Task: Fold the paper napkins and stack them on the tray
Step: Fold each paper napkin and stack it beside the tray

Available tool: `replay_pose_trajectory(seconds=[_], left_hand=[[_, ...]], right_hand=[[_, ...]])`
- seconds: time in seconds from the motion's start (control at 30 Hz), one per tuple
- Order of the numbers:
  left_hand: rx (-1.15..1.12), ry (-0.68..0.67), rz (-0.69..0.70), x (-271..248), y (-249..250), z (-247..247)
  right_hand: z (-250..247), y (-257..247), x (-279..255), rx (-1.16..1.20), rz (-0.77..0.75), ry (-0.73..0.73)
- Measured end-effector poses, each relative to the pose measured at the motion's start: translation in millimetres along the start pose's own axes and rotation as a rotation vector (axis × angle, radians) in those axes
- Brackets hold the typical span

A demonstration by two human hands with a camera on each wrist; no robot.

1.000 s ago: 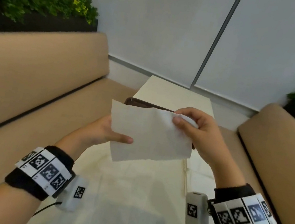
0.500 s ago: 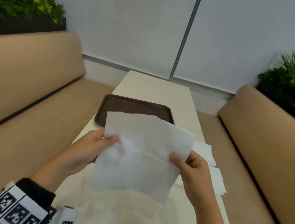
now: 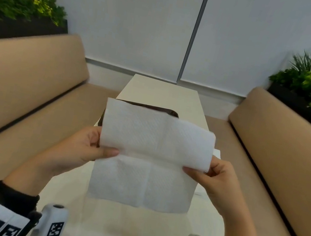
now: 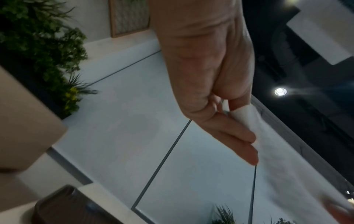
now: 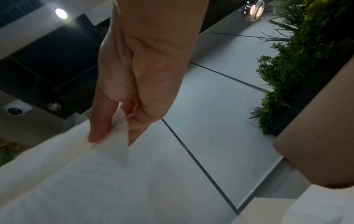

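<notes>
1. At left, our left hand point(image 3: 85, 147) pinches the left edge of the paper napkin point(image 3: 149, 158), thumb in front of the sheet and fingers point(image 4: 235, 136) laid together behind it.
2. At centre, we hold the napkin in the air above the table point(image 3: 163, 92), its upper half folding toward us over the lower half; the top edge tilts, so the corners look set to miss each other.
3. Behind the sheet, the brown tray point(image 3: 172, 113) shows only its far rim; we cannot tell whether anything lies on it.
4. At right, our right hand point(image 3: 220, 183) clamps thumb and fingers on the right edge, where the paper curls over.
5. We judge the risk thus: thin paper held by two edge pinches may sag, slip or tear if pulled taut, and a crooked crease would make an untidy stack.
</notes>
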State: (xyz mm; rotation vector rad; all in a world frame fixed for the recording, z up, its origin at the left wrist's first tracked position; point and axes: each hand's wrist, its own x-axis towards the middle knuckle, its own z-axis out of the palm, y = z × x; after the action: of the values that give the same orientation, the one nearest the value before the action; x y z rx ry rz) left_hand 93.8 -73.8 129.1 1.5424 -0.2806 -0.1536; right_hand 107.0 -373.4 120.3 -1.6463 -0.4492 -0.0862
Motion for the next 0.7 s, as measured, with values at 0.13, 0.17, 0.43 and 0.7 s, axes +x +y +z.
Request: replay_pose_trajectory(seconds=[0.13, 0.17, 0.43, 0.7], left_hand=[[0.095, -0.025, 0.039, -2.3, 5.5, 1.9], [0.119, -0.031, 0.051, -2.9, 5.8, 2.2], [0.157, 0.003, 0.106, -4.6, 3.2, 4.3], [0.156, -0.004, 0.134, 0.7, 3.6, 2.5]], right_hand=[[-2.1, -1.1, -1.4, -0.029, -0.053, -0.041], [-2.6, -1.1, -2.4, -0.010, -0.048, -0.058], [-11.9, 11.5, -8.8, 0.070, 0.003, -0.091], [-29.1, 11.4, -20.5, -0.028, 0.034, -0.349]])
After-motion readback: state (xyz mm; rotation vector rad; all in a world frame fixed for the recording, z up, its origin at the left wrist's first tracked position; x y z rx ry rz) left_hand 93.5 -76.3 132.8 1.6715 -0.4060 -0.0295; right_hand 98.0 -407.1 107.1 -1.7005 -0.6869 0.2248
